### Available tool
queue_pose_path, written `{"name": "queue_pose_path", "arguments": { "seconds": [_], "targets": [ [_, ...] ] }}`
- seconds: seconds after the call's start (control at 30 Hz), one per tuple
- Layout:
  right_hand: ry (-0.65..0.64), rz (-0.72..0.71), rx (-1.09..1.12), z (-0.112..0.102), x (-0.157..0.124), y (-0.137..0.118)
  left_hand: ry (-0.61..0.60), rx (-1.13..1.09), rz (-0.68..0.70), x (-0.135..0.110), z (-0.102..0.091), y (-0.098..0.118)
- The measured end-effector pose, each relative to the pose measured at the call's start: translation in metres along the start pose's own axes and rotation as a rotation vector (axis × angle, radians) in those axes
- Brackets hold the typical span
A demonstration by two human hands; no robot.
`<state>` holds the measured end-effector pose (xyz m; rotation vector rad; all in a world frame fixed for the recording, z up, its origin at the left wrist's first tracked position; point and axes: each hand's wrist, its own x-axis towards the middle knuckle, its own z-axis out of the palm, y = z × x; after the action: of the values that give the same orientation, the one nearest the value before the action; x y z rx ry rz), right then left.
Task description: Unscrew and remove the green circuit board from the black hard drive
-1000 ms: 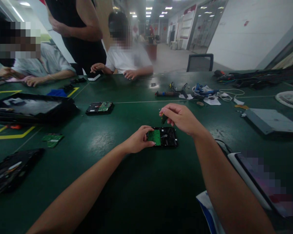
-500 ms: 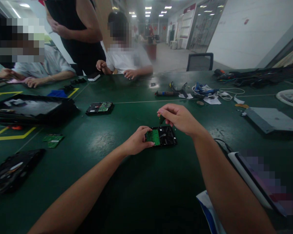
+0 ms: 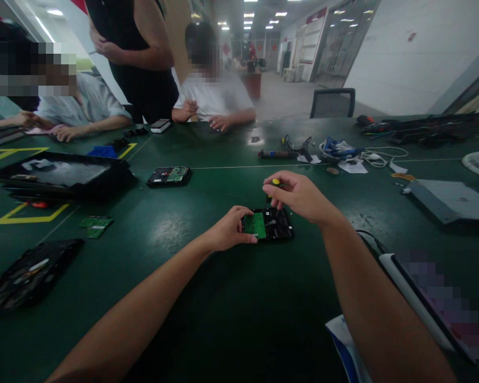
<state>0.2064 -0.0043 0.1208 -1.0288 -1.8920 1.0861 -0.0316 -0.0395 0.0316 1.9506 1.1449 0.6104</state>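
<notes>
A black hard drive (image 3: 273,224) with a green circuit board on its left part lies on the green table (image 3: 223,298) in front of me. My left hand (image 3: 228,230) grips the drive's left edge, fingers curled over the board. My right hand (image 3: 299,196) hovers just above the drive's far edge, pinching a small screwdriver (image 3: 274,184) with a yellow-and-black handle that points down at the drive.
A second hard drive (image 3: 170,176) lies farther left, beside a black tray (image 3: 59,175). Loose green boards (image 3: 96,224) and a black device (image 3: 27,274) sit at left. Cables and tools (image 3: 339,151) are beyond; a grey box (image 3: 447,199) and a tablet (image 3: 427,308) at right. Three people are at the far edge.
My right hand turned the screwdriver so its yellow end now shows at the top. The left hand kept its grip on the drive. The view shifted slightly.
</notes>
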Motion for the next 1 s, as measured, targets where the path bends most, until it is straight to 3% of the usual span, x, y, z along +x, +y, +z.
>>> {"name": "queue_pose_path", "arguments": {
  "seconds": [0.17, 0.37, 0.47, 0.73, 1.0],
  "targets": [
    [0.05, -0.034, 0.043, -0.009, -0.003, -0.008, 0.004, 0.031, -0.002, 0.001, -0.001, 0.004],
    [0.402, -0.105, 0.088, -0.031, -0.002, -0.011, -0.052, 0.166, -0.037, -0.002, -0.01, 0.009],
    [0.502, -0.101, 0.063, -0.038, 0.0, -0.005, -0.071, 0.239, -0.054, -0.005, -0.02, 0.008],
    [0.542, -0.1, 0.059, -0.041, 0.001, -0.003, -0.105, 0.291, -0.111, -0.009, -0.048, 0.003],
    [0.535, -0.072, 0.091, -0.038, 0.002, -0.003, -0.079, 0.251, -0.071, -0.005, -0.044, -0.01]
  ]
}}
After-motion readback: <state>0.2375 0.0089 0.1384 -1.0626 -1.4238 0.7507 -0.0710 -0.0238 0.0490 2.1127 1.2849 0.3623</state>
